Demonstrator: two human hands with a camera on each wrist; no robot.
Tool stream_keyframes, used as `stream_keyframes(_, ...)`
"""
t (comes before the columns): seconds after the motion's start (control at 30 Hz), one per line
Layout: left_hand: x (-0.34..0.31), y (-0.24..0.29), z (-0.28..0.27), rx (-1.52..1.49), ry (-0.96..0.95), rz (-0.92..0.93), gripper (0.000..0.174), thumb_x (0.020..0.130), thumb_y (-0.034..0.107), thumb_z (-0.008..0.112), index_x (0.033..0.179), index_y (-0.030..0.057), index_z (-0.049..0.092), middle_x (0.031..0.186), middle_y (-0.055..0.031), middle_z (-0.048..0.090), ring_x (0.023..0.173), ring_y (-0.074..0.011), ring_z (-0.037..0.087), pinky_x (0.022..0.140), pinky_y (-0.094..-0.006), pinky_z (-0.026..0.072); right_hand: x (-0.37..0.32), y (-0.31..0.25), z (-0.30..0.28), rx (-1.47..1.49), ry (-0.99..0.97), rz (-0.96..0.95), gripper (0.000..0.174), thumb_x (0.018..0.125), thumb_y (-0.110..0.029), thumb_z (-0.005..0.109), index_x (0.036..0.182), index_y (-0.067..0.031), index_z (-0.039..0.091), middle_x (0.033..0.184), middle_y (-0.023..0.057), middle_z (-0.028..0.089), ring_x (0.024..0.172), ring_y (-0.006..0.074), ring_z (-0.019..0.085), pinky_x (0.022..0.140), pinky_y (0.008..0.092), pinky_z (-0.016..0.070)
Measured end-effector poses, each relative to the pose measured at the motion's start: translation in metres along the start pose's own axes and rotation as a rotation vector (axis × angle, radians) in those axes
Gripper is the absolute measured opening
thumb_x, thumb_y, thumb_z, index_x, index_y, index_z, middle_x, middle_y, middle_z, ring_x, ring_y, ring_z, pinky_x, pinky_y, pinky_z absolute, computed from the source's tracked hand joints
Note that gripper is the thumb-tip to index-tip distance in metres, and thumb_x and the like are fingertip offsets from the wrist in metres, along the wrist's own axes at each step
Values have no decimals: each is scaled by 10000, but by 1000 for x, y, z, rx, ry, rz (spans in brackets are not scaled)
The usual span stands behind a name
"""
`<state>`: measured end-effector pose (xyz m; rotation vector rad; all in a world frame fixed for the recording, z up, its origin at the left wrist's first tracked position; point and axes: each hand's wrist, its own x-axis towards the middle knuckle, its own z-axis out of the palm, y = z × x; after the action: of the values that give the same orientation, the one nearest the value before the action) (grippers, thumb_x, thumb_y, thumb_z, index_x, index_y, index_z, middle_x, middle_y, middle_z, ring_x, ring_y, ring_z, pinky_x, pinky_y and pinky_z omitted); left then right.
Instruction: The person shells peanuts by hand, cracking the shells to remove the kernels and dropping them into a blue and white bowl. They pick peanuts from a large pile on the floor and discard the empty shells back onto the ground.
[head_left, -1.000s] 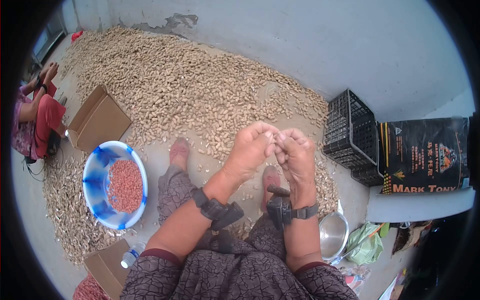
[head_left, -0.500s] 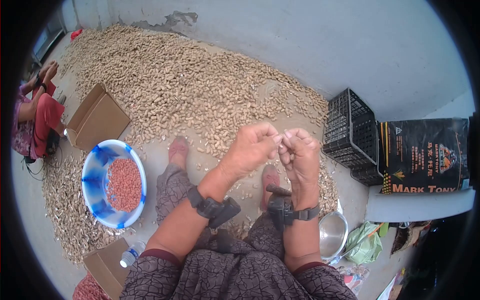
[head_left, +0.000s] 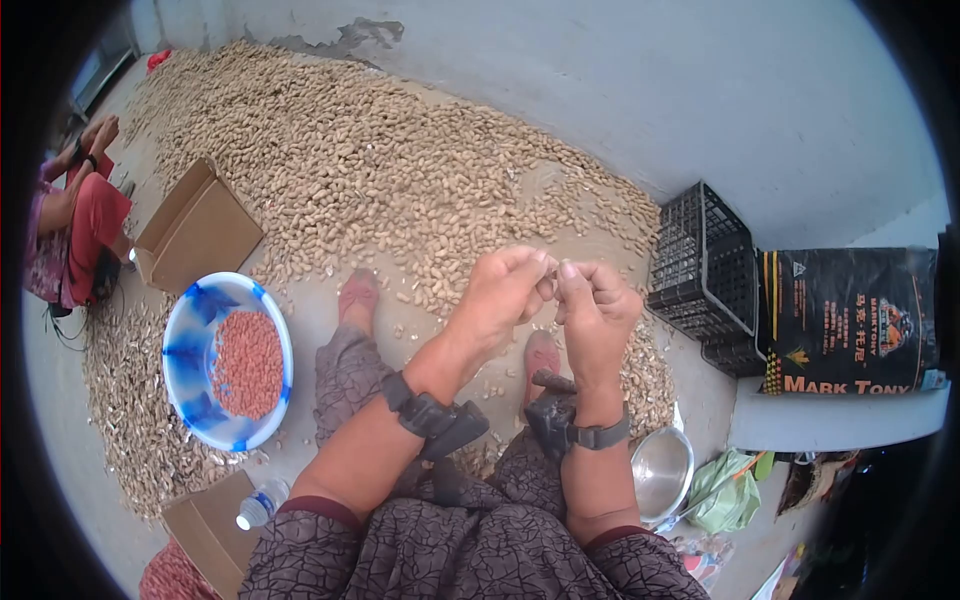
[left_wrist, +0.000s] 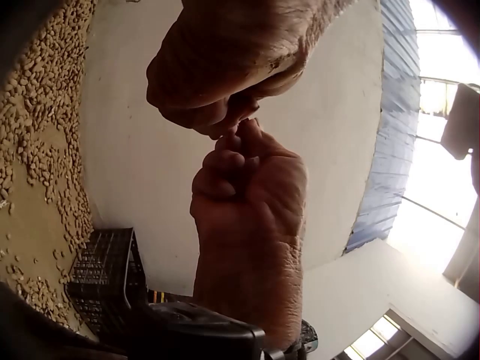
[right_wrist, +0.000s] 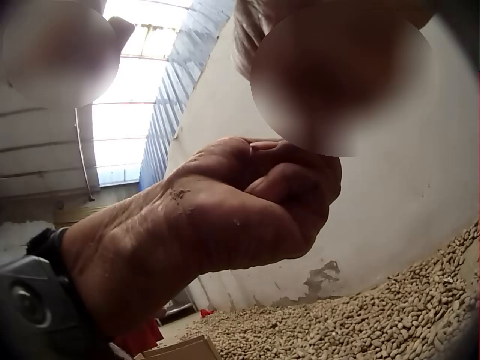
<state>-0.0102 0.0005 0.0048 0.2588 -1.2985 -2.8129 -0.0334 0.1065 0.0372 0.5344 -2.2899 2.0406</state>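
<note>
My left hand (head_left: 503, 295) and right hand (head_left: 597, 310) meet at the fingertips in front of me, above the floor between my feet. Both have curled fingers and pinch a small peanut between thumbs and index fingers, mostly hidden by the fingertips. In the left wrist view the right hand (left_wrist: 251, 210) rises from below toward the left hand (left_wrist: 232, 64). From the right wrist, the left hand (right_wrist: 225, 199) shows with its fingers bent in. A large heap of unshelled peanuts (head_left: 370, 180) spreads beyond the hands.
Left of me stands a blue-and-white basin (head_left: 188, 400) with pink shelled peanuts (head_left: 248, 365). Cardboard boxes (head_left: 205, 235) and a plastic bottle (head_left: 263, 503) lie nearby. To the right are black crates (head_left: 700, 260), a black sack (head_left: 850, 320) and a metal bowl (head_left: 662, 470). Another person (head_left: 85, 220) sits at far left.
The fingertips parted slightly half a second ago and are now together again. My right hand has turned so its thumb points up. The view has shifted a little.
</note>
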Motion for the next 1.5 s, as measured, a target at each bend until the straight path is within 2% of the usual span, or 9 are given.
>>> stream_keyframes(0.17,1,2,-1,-24,1,17,227,882,213,449,820,20,551,622,11,483,451,-26,364,382,-159,244,-3,1,6,-140,-2,-212,93,802,-31,545,764,24,610,579,5,568,535,52,491,487,191,386)
stream_keyframes(0.3,-1,5,2,-55,8,-10,240,878,219,443,824,16,558,629,0,499,452,-28,367,385,-158,250,-1,-2,2,-19,12,-1,111,808,-61,544,750,11,606,584,17,564,492,39,462,434,182,353)
stream_keyframes(0.5,-1,2,4,77,-50,64,153,845,120,481,894,-4,554,676,-31,545,463,-30,387,383,-159,267,6,-4,-7,213,24,266,140,802,-110,558,708,-10,581,548,25,535,418,38,423,374,165,312)
stream_keyframes(0.63,-3,7,8,332,-18,179,141,842,80,477,944,1,536,663,-25,551,473,-22,414,390,-166,307,9,-4,-11,261,4,376,154,800,-128,564,689,-21,571,543,27,533,407,42,422,366,160,306)
stream_keyframes(0.77,-7,11,9,547,-71,212,149,851,93,470,962,9,523,634,-16,555,461,-26,434,399,-168,344,9,0,-13,208,-20,335,164,799,-134,573,680,-21,564,547,28,537,416,46,440,367,158,309)
stream_keyframes(1.2,-7,12,8,359,-72,109,123,849,86,473,934,11,519,636,-38,560,448,-31,436,390,-169,347,7,-4,-10,156,-62,255,174,816,-125,562,687,-9,566,566,36,554,458,45,468,396,157,326)
stream_keyframes(1.3,-8,13,10,465,-59,148,110,842,61,466,918,6,523,655,-40,563,493,-40,479,422,-175,376,6,-3,-8,148,-45,251,176,818,-118,555,684,-4,569,565,37,553,460,48,467,401,162,333)
stream_keyframes(1.37,-6,5,8,527,-61,303,106,829,29,457,900,-7,526,669,-42,564,566,-56,527,472,-192,414,6,-3,-8,146,-31,255,180,819,-113,551,681,1,570,564,37,551,462,50,469,404,167,339)
stream_keyframes(1.5,-7,6,5,583,-80,300,118,811,1,444,893,-23,526,675,-41,563,625,-65,550,510,-206,433,5,-2,-6,36,-43,186,183,817,-92,547,668,10,576,572,27,549,480,57,478,414,180,356)
